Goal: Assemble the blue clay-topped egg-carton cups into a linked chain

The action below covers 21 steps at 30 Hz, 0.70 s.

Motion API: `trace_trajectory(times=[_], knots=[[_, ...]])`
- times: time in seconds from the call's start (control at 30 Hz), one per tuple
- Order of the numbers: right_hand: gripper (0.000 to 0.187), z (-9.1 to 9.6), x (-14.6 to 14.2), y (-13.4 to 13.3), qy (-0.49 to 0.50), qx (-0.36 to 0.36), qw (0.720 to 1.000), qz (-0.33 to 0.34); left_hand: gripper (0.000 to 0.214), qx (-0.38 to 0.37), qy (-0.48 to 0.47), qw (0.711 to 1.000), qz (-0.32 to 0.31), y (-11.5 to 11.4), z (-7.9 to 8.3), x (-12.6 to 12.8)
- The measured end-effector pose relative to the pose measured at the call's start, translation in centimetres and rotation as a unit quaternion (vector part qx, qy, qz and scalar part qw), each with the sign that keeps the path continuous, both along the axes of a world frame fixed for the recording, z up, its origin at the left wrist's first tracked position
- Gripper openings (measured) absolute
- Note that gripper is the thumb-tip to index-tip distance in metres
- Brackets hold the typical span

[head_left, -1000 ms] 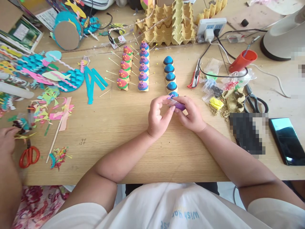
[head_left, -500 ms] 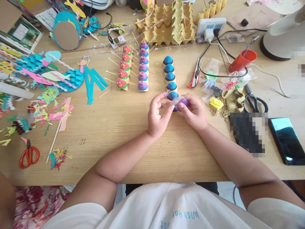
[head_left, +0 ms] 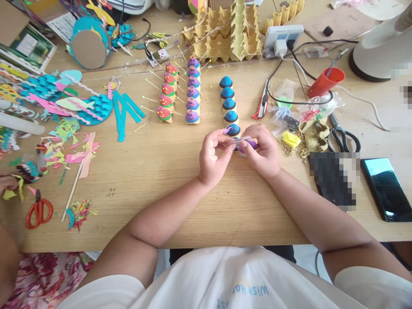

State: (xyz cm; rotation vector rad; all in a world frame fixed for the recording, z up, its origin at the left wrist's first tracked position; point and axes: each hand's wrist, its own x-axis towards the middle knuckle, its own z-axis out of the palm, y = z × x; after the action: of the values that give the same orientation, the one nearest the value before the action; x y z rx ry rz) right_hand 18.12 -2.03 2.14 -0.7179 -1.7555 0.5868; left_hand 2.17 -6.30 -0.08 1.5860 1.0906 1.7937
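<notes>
Both hands are closed on a small clear plastic bag (head_left: 240,140) with purple clay (head_left: 252,146) inside. My left hand (head_left: 212,156) pinches the bag's left edge between thumb and fingers, and a thin purple clay strip (head_left: 228,129) rests at its index fingertip. My right hand (head_left: 263,150) grips the purple end with thumb and curled fingers. Just beyond and under the hands runs a row of egg-carton cups topped with blue clay (head_left: 228,104) and edged in black; its nearest cup is partly hidden. Further left stand a purple-faced row (head_left: 192,104) and a red-and-green row (head_left: 166,101), with pins stuck in them.
Right lie a red utility knife (head_left: 264,103), clay bags (head_left: 286,115), black scissors (head_left: 343,138) and a phone (head_left: 384,189). Orange-handled scissors (head_left: 39,211) and paper scraps (head_left: 69,148) lie left, near another person's hand (head_left: 8,183). Egg trays (head_left: 219,38) stand at the back.
The plastic bag has tilted flatter between my fingers, and the purple strip has shifted slightly right and down. Another person's hand with yellow-green paper has appeared at the left edge.
</notes>
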Motion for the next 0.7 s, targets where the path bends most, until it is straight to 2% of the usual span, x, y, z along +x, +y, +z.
trace_trajectory(times=[0.13, 0.2, 0.47, 0.7], knots=[[0.023, -0.09, -0.05, -0.23, 0.021, -0.074, 0.997, 0.017, 0.035, -0.005, 0.01, 1.0, 0.022, 0.07, -0.03, -0.12], [0.026, -0.17, -0.04, -0.33, 0.026, -0.086, 0.996, 0.021, 0.033, -0.016, 0.003, 0.999, 0.028, 0.02, 0.0, -0.17], [0.022, -0.13, -0.05, -0.16, 0.026, -0.059, 0.998, 0.012, 0.035, -0.04, -0.014, 0.999, 0.018, -0.17, 0.15, -0.04], [0.012, 0.27, -0.22, 0.01, 0.047, -0.034, 0.997, 0.046, 0.058, -0.024, 0.01, 1.0, 0.01, 0.03, 0.1, -0.13]])
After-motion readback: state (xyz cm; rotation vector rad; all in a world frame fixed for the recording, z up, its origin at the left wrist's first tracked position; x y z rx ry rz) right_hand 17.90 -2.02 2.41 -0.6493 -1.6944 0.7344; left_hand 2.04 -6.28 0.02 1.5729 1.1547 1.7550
